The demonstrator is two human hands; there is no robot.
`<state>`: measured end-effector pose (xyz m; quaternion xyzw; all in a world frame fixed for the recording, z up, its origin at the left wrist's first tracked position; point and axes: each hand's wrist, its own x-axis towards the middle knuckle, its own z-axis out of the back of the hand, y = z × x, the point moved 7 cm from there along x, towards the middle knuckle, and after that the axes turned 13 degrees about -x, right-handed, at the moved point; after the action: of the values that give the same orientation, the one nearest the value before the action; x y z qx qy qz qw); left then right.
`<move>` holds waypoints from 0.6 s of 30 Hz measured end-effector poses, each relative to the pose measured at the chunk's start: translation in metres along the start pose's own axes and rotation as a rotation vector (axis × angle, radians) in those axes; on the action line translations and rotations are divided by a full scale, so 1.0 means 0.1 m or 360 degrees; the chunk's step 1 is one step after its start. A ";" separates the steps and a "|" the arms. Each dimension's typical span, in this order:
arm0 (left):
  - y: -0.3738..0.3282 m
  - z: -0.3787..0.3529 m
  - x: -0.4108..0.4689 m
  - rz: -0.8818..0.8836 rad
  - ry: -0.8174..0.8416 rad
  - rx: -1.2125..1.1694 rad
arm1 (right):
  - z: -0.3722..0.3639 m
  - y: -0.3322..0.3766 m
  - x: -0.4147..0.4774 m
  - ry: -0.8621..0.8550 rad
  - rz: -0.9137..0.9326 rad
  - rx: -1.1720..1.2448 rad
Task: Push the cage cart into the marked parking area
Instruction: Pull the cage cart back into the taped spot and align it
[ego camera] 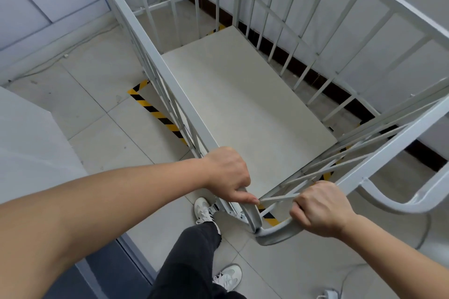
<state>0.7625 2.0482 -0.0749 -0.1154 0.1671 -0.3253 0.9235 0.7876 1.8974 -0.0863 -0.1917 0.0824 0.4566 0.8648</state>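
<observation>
The white metal cage cart [245, 94] fills the middle of the view, its barred sides rising around an empty pale floor panel. My left hand [227, 173] grips the top rail at the cart's near left corner. My right hand [320, 209] is closed around the curved grey handle [274, 232] at the near end. Yellow-and-black striped floor tape [156, 111] marks the parking area; it runs along the cart's left side and shows again under the near end and at the far end. The cart stands over the taped outline, close to the right wall.
A wall with a dark skirting board [313, 77] runs along the cart's right side. White cabinets [48, 7] and a floor cable [48, 63] lie to the left. A second curved handle [401, 204] sticks out at right. My legs and white shoes [204, 211] stand just behind the cart.
</observation>
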 end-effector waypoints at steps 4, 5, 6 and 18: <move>-0.01 0.02 0.00 0.0045 -0.0011 0.0026 | -0.03 0.00 -0.02 0.0024 -0.0009 0.0003; -0.01 0.02 -0.01 0.0057 -0.0011 0.0024 | -0.03 0.01 -0.02 0.0017 0.0001 0.0004; -0.01 0.02 -0.01 0.0067 -0.0010 0.0023 | -0.03 0.01 -0.02 0.0019 0.0008 0.0009; -0.01 -0.02 -0.01 0.0086 0.0043 0.0055 | -0.03 0.02 -0.02 0.0020 -0.0005 -0.0023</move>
<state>0.7605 2.0478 -0.0763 -0.0906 0.1770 -0.3046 0.9315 0.7849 1.8959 -0.0885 -0.2009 0.0843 0.4547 0.8636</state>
